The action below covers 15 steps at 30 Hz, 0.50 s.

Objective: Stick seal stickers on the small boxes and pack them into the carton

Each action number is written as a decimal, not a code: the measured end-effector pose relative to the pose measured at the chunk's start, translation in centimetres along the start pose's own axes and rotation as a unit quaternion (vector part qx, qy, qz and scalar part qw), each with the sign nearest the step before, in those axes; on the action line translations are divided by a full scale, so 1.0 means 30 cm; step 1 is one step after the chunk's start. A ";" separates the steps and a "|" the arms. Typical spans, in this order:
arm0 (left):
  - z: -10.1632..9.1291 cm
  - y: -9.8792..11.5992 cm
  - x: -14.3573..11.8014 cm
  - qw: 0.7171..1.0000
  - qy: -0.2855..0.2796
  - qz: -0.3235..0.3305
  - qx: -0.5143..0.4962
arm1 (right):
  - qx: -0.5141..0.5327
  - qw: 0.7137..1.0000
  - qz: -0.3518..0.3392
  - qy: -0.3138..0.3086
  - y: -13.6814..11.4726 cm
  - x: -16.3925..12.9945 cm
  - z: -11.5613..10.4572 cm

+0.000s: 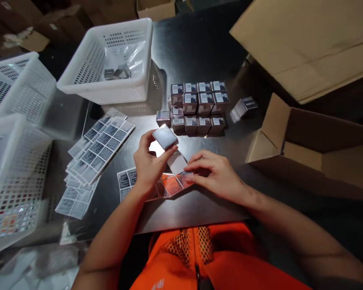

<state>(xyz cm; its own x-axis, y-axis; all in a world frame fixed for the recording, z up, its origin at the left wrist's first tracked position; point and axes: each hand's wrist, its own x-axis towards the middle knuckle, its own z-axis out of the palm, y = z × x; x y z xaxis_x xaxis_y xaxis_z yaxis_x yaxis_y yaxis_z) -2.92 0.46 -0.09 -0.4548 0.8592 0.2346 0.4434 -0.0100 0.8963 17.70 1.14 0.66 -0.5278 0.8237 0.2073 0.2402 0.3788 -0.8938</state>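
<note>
A small silver box [165,137] is gripped between the thumb and fingers of my left hand [149,161], tilted above the table. Below it lies a sticker sheet [171,184] with rows of dark square labels, its glossy surface reflecting orange. My right hand [213,173] pinches at the right end of this sheet; whether a single label is between the fingertips I cannot tell. Several small boxes [198,102] with barcode labels stand in rows just beyond my hands. More sticker sheets [99,149] lie in an overlapping pile to the left.
A white perforated basket [109,90] at the back left holds a few small boxes. Other white baskets [15,177] line the left side. One dark small box [246,105] lies apart near an open cardboard carton [269,129] on the right. A large cardboard piece [314,44] leans above it.
</note>
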 end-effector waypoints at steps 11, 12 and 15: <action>-0.003 0.013 -0.003 0.996 -0.068 -0.044 -0.022 | -0.091 0.985 -0.143 0.043 -0.007 -0.019 -0.001; -0.003 0.014 -0.002 0.995 -0.070 -0.060 -0.038 | -0.114 0.976 -0.179 0.043 -0.008 -0.023 -0.001; 0.001 0.016 0.003 0.983 -0.079 -0.116 -0.117 | -0.203 0.938 -0.277 0.033 -0.010 -0.036 -0.005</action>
<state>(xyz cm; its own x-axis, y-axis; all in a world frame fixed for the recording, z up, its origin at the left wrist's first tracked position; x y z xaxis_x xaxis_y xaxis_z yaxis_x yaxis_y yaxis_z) -2.74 0.56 0.34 -0.3896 0.9204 -0.0315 0.1429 0.0942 0.9852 18.31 0.18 0.76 -0.6146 0.4722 0.6319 0.2424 0.8753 -0.4184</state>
